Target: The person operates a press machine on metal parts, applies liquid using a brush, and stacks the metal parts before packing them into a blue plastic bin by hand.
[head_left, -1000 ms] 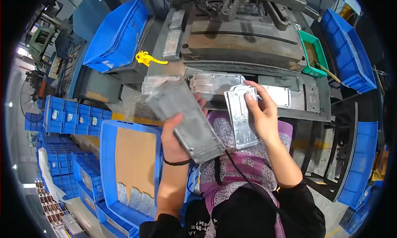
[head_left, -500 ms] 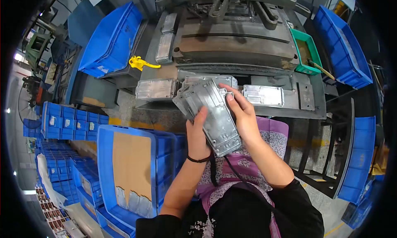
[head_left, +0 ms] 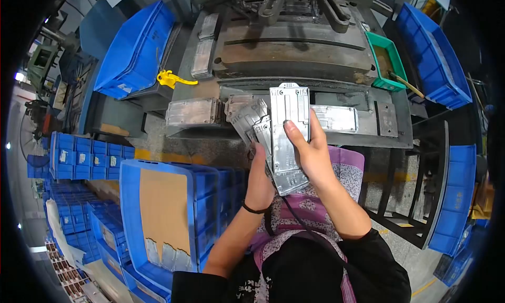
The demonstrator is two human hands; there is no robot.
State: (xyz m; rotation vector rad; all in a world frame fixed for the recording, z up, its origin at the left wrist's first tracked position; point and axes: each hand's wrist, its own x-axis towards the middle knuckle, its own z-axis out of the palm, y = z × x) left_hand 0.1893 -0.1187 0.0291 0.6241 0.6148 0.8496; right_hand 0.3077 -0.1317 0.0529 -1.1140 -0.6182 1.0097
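Several flat rectangular cast-metal plates are in my hands above my lap. My right hand (head_left: 314, 151) grips one silver metal plate (head_left: 290, 104) upright by its right edge, thumb on its face. Behind and left of it, my left hand (head_left: 259, 179) is closed on other metal plates (head_left: 250, 119), fanned out at different angles. The fingers under these plates are hidden. Beyond my hands, on the press bed's front ledge, lie a stack of plates (head_left: 193, 112) at left and another plate (head_left: 337, 119) at right, partly behind my right hand.
A large press (head_left: 294, 61) stands ahead. A blue bin (head_left: 158, 219) with cardboard and metal plates stands lower left. At the right are a green tray (head_left: 386, 61) with a brush and a blue bin (head_left: 434, 56). A yellow tool (head_left: 169, 79) rests at upper left.
The plates, bunched together before, are now fanned apart. My right hand has raised one plate upright in front of the others, which stay in my left hand. The view has shifted slightly.
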